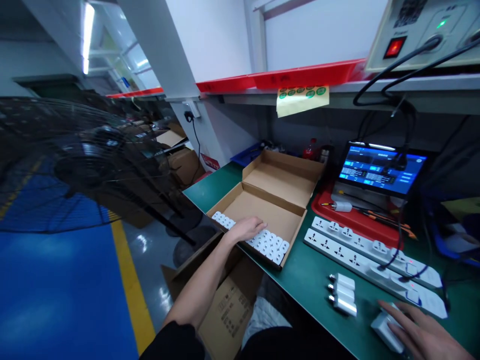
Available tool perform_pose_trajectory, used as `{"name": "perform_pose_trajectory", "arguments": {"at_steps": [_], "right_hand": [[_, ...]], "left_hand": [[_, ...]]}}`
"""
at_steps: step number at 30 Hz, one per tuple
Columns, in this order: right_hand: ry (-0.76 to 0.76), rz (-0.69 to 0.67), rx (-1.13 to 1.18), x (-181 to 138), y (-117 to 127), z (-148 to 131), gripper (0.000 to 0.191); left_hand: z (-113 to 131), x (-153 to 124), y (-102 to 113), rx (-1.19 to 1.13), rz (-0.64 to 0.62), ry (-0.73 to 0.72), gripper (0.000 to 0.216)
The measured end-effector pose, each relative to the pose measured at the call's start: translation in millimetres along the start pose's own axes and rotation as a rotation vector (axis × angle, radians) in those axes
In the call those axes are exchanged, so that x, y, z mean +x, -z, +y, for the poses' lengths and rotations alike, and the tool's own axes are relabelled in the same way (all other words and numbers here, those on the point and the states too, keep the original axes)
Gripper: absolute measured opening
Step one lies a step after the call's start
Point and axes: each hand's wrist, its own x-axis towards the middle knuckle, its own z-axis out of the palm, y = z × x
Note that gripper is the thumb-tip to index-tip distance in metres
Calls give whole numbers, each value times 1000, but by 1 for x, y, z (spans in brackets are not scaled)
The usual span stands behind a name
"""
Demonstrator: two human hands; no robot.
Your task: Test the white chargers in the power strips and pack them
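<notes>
My left hand (247, 229) reaches into an open cardboard box (262, 205) and lies palm down, fingers out, on a row of white plug adapters (268, 244) along the box's near edge. My right hand (420, 332) rests at the lower right on the green table (315, 272), fingers curled over a white adapter (384, 327). Three more white adapters (342, 294) lie side by side just left of that hand. Two long white power strips (371, 252) stretch beyond them, with chargers plugged into their right ends.
A tablet screen (382, 170) stands over a red tray (356, 220) at the back right. A tester box (423, 30) with black cables sits on the shelf above. A big black fan (86, 160) fills the left; cardboard boxes (221, 305) stand on the floor below the table edge.
</notes>
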Motion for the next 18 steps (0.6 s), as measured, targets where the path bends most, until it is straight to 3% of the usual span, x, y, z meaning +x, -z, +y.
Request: {"name": "perform_pose_trajectory", "arguments": {"at_steps": [3, 6, 10, 13, 15, 18], "right_hand": [[-42, -71, -15, 10, 7, 0, 51], [-114, -75, -46, 17, 29, -20, 49], [-177, -88, -154, 27, 63, -56, 46], [-132, 49, -153, 43, 77, -84, 46], [-69, 112, -116, 60, 78, -103, 46], [3, 71, -120, 92, 70, -131, 42]], "left_hand": [[8, 0, -4, 4, 29, -31, 45], [36, 1, -20, 104, 189, -98, 38], [105, -14, -65, 144, 297, -484, 40], [163, -34, -99, 195, 270, -799, 52], [191, -43, -117, 246, 251, -932, 47], [212, -46, -136, 297, 253, -1030, 30]]}}
